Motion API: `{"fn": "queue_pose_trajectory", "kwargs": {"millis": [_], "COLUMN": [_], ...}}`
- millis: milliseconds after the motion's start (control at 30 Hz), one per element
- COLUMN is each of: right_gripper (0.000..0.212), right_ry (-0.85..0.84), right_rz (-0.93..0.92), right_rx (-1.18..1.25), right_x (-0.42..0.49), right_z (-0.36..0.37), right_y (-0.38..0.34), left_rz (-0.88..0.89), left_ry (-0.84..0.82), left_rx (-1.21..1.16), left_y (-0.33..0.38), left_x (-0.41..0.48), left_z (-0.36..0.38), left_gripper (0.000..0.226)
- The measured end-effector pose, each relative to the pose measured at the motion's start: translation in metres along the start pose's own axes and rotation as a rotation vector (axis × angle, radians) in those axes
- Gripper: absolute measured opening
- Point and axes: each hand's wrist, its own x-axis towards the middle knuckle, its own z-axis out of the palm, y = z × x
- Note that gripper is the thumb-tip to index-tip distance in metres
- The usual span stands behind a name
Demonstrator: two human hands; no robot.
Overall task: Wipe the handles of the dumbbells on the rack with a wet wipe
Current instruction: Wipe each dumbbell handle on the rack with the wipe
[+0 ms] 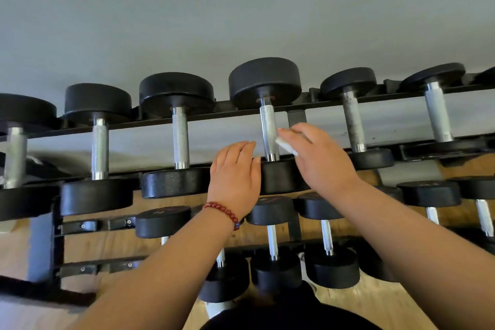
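Black dumbbells with knurled silver handles lie in a row on the top tier of a black rack (334, 103). My right hand (318, 155) holds a folded white wet wipe (287, 145) just right of the middle dumbbell's handle (269, 130), the wipe's edge close to the bar. My left hand (235, 174) rests with relaxed fingers on that dumbbell's near head (281, 177); it wears a red bead bracelet. The dumbbell handle to the right (353, 120) looks dull and speckled.
Smaller dumbbells (328, 236) sit on a lower tier under my arms. A grey wall stands behind the rack, a wooden floor (375, 303) lies below, and a dark mat edge (40, 295) shows at the lower left.
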Motion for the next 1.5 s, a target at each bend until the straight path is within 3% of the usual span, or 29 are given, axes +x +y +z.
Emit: {"fn": "queue_pose_trajectory", "kwargs": {"millis": [167, 333, 633, 833, 967, 1067, 1233, 1400, 1500], "right_gripper": [0.050, 0.060, 0.067, 0.040, 0.049, 0.041, 0.047, 0.043, 0.048], "right_ry": [-0.061, -0.047, -0.105, -0.150, -0.174, -0.170, -0.097, -0.114, -0.113], "right_rz": [-0.190, -0.401, -0.619, -0.837, -0.867, -0.940, -0.803, -0.941, -0.827], "right_rx": [0.070, -0.021, -0.052, -0.078, -0.025, -0.014, -0.113, -0.051, -0.079], "right_x": [0.033, 0.061, 0.066, 0.091, 0.079, 0.080, 0.106, 0.097, 0.107], "right_z": [0.003, 0.022, 0.045, 0.038, 0.046, 0.046, 0.040, 0.047, 0.044], "right_y": [0.035, 0.053, 0.078, 0.088, 0.093, 0.097, 0.094, 0.100, 0.098], "left_rz": [-0.147, -0.300, -0.362, -0.360, -0.375, -0.434, -0.423, -0.422, -0.424], "left_ry": [0.051, 0.123, 0.120, 0.124, 0.112, 0.131, 0.116, 0.119, 0.122], "left_rx": [-0.064, -0.187, -0.238, -0.210, -0.213, -0.302, -0.234, -0.227, -0.231], "left_y": [0.019, 0.037, 0.043, 0.045, 0.047, 0.052, 0.050, 0.050, 0.049], "left_x": [0.012, 0.014, 0.017, 0.017, 0.021, 0.026, 0.029, 0.030, 0.030], "left_z": [0.011, 0.015, 0.024, 0.025, 0.020, 0.020, 0.026, 0.027, 0.028], "left_gripper": [0.045, 0.040, 0.038, 0.039, 0.040, 0.039, 0.040, 0.038, 0.037]}}
